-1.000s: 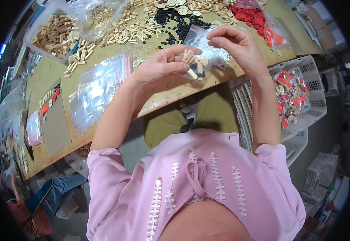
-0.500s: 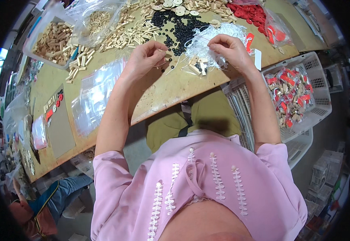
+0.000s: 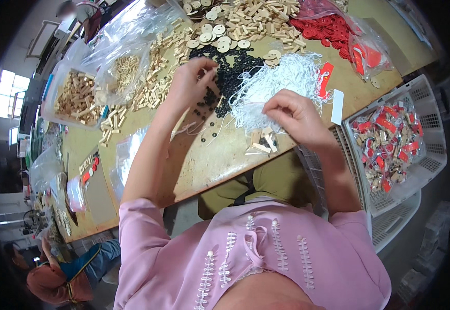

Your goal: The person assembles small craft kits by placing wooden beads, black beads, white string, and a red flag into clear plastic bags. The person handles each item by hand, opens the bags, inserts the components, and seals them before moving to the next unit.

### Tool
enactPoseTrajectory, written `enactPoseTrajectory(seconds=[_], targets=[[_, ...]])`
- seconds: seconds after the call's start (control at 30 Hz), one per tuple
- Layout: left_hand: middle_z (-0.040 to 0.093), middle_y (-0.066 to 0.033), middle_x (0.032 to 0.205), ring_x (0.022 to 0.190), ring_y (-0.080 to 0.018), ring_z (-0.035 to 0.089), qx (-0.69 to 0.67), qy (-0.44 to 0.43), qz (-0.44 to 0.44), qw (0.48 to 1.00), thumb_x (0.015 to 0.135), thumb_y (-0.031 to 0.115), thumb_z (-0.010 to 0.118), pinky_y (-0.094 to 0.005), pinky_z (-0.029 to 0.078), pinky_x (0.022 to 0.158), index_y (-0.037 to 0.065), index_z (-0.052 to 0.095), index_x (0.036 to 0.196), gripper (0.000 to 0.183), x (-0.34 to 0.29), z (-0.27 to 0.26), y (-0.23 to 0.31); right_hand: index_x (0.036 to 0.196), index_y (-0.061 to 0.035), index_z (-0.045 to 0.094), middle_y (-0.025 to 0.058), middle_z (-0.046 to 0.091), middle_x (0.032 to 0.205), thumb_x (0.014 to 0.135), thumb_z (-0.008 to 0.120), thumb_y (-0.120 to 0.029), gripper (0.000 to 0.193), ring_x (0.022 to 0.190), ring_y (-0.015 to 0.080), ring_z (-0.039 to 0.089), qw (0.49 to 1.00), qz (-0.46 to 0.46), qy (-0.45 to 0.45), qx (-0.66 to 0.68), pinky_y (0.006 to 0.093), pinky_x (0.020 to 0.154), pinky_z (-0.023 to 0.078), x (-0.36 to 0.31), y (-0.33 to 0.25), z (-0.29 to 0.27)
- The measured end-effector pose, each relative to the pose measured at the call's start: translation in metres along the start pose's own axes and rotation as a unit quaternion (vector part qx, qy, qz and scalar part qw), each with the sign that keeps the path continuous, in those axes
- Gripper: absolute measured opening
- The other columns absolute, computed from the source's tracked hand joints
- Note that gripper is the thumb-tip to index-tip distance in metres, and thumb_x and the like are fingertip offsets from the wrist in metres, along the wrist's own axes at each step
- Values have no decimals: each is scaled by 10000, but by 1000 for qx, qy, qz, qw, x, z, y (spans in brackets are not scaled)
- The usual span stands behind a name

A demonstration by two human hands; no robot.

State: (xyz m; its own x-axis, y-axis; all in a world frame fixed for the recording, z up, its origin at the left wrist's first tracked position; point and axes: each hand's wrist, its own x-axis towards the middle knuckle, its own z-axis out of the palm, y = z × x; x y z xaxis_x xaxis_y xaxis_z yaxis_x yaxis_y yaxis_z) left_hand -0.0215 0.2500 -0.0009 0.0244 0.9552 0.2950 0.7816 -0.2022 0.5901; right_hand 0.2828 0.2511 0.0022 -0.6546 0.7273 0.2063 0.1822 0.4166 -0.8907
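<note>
Heap of white string (image 3: 274,77): lies on the table (image 3: 212,160), near its front edge, and serves as the reference for all positions.

Right hand (image 3: 297,118): at the near side of the heap. Grip is pinched, thumb against fingers, on the upper part of a clear bag (image 3: 261,142). The bag is at the near edge of the heap, its top overlapping the string; wooden pieces and black parts show at its lower end. Whether that end rests or hangs cannot be told.

Left hand (image 3: 191,85): to the left of the heap, apart from it, above the edge of the spread of black rings (image 3: 228,75). Fingers are curled toward the thumb; whether this grip grasps anything cannot be told. Loose white strands (image 3: 190,128) lie left of the heap, below this hand.

Surroundings: black rings adjoin the heap's left side. Wooden discs (image 3: 217,34) and wooden blocks (image 3: 260,19) lie beyond it; red discs (image 3: 324,32) lie beyond and right. A red label (image 3: 325,78) and a white card (image 3: 337,107) are at its right edge. A white basket (image 3: 435,144) of filled bags (image 3: 385,147) stands further right. A plastic tub (image 3: 53,101) of wooden blocks stands well left of the heap.
</note>
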Motion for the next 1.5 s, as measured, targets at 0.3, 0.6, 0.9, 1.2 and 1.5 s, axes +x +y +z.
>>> enactPoseTrajectory(seconds=[0.3,0.6,0.9,1.2,1.5], targets=[[675,-101,1023,879,-311,704,228,20,27,973,906,253,765,-416,563,797,103,707,1110,260,89,38,-45,959,-22,715,53,627,891,914,686,15,65,801,145,613,999,-30,25,15,277,718,490,-8,5,-9],[734,-40,939,885,-100,679,-361,-48,-25,931,968,112,737,-254,556,788,5,654,1176,248,33,8,51,947,-19,694,68,645,960,889,701,21,71,881,181,646,996,-76,32,-18,303,765,512,0,-5,-15],[728,-86,945,846,-188,706,-154,-111,108,976,940,110,726,-310,557,733,31,718,1044,130,3,-1,107,968,-25,703,116,674,1060,858,715,46,132,953,236,676,992,-115,24,-43,325,819,524,-4,-22,-11],[631,-170,1205,884,-259,695,88,6,44,995,884,246,789,-376,571,788,141,624,1337,493,136,60,-23,954,-25,715,127,693,1114,861,701,78,139,924,231,695,994,-83,62,16,318,782,540,-25,-25,-12],[673,-140,1006,869,-318,708,154,-28,86,984,833,256,833,-390,574,799,104,679,1144,379,165,102,-8,960,-24,720,114,692,1095,867,726,44,115,915,226,699,995,-81,62,19,320,782,546,-31,-12,-19]])
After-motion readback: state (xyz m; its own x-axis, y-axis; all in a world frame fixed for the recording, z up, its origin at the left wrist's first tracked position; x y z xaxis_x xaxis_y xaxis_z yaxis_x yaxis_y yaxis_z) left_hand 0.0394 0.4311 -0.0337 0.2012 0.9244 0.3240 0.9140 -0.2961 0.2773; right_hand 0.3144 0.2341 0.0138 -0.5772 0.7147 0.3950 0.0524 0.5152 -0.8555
